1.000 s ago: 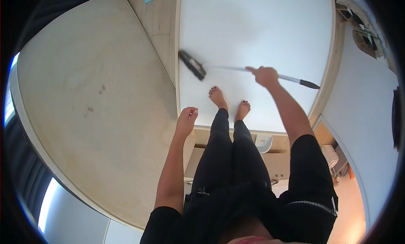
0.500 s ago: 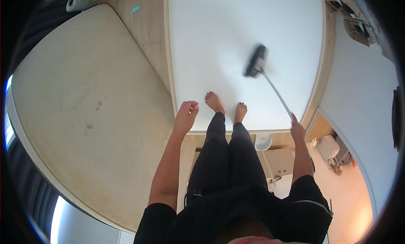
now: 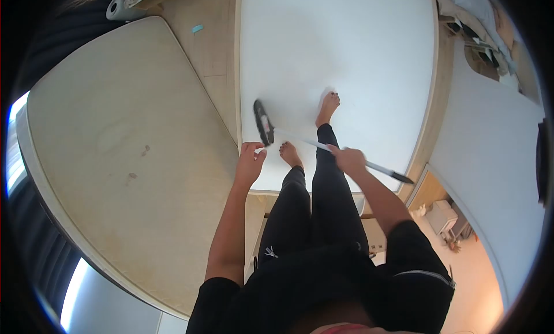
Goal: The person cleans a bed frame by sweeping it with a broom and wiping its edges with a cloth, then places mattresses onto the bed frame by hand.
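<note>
My right hand [image 3: 349, 159] is wrapped round the pale handle of a broom [image 3: 303, 139], whose dark-capped end sticks out to the right. The broom's dark head [image 3: 264, 123] lies at the left side of the white wood-edged platform [image 3: 369, 39], on which my bare feet stand. Just below the broom head, my left hand [image 3: 250, 161] is closed, with thumb and fingertips brought together. What sits in that pinch, if anything, is too small to make out.
A large stained mattress [image 3: 109, 103] leans at the left beside the platform. A small turquoise piece [image 3: 197, 28] lies on the wooden floor, and a white roll [image 3: 117, 9] is at the upper left. Shelves with cloth items [image 3: 476, 13] stand at the upper right.
The broom head has swung from the right across to the left side of the platform. My right hand has moved left with the handle, and my right foot has stepped forward.
</note>
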